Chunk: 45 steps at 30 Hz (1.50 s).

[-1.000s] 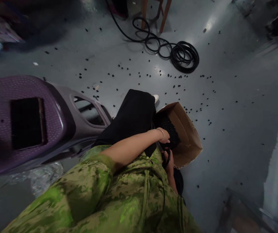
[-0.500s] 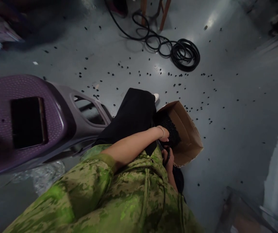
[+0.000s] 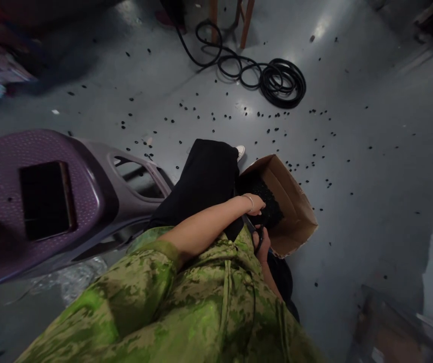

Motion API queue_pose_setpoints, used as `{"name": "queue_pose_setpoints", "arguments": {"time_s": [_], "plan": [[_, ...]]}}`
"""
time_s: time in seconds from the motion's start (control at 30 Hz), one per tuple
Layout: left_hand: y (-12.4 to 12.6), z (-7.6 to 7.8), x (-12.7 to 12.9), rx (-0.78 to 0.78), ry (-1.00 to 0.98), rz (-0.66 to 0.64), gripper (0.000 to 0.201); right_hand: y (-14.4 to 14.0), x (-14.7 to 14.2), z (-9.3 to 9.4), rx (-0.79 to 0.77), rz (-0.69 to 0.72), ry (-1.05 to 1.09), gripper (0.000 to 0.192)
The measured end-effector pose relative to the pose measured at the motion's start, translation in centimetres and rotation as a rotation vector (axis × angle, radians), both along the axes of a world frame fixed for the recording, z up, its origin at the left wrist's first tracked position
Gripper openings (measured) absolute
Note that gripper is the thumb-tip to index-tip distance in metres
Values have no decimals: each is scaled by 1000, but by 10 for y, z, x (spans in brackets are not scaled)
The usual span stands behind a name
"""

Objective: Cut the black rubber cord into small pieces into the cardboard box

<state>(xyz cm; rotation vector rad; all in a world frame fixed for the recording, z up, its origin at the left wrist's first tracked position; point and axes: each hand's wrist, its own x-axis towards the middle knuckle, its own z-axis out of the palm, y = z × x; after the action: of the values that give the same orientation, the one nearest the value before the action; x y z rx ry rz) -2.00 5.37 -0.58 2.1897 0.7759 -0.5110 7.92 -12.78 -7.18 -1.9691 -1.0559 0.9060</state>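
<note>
My left hand (image 3: pixel 254 204), with a thin bracelet at its wrist, is over the opening of a cardboard box (image 3: pixel 295 201). Its fingers are drawn together, and whatever they pinch is too small to make out. Small black pieces (image 3: pixel 267 194) lie heaped in the box, just beyond those fingers. Close below, my right hand (image 3: pixel 263 244) is closed around the black handles of a pair of scissors (image 3: pixel 258 237). Their blades point up and left toward my lap, partly hidden by my left hand.
To the left stands a purple plastic stool (image 3: pixel 87 186) with a phone (image 3: pixel 46 200) on it. Small black rings are scattered over the grey floor (image 3: pixel 352 126). A coiled black hose or cable (image 3: pixel 284 83) lies ahead, near wooden legs (image 3: pixel 246 25).
My left hand has shifted slightly up and right over the black pieces. My right hand stays low beside the box with the scissors. The whole view has tilted a little.
</note>
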Motion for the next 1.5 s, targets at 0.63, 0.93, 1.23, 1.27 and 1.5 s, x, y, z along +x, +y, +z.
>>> {"name": "queue_pose_setpoints", "arguments": {"time_s": [0.63, 0.93, 1.23, 1.27, 1.5], "plan": [[1, -5, 5, -36, -38, -124, 25, -5, 3, -3, -16, -19, -64, 33], [-1, 2, 4, -1, 28, -97, 30, 4, -3, -12, -34, -77, -160, 43], [-3, -5, 5, 40, -15, -31, 30, 3, -2, 2, -77, -79, 3, 40], [-3, -6, 6, 42, -23, -19, 30, 4, -2, 7, -93, -84, 40, 38], [-1, -2, 5, 14, -22, 51, 31, 6, -5, 25, -167, -30, 114, 36]]}}
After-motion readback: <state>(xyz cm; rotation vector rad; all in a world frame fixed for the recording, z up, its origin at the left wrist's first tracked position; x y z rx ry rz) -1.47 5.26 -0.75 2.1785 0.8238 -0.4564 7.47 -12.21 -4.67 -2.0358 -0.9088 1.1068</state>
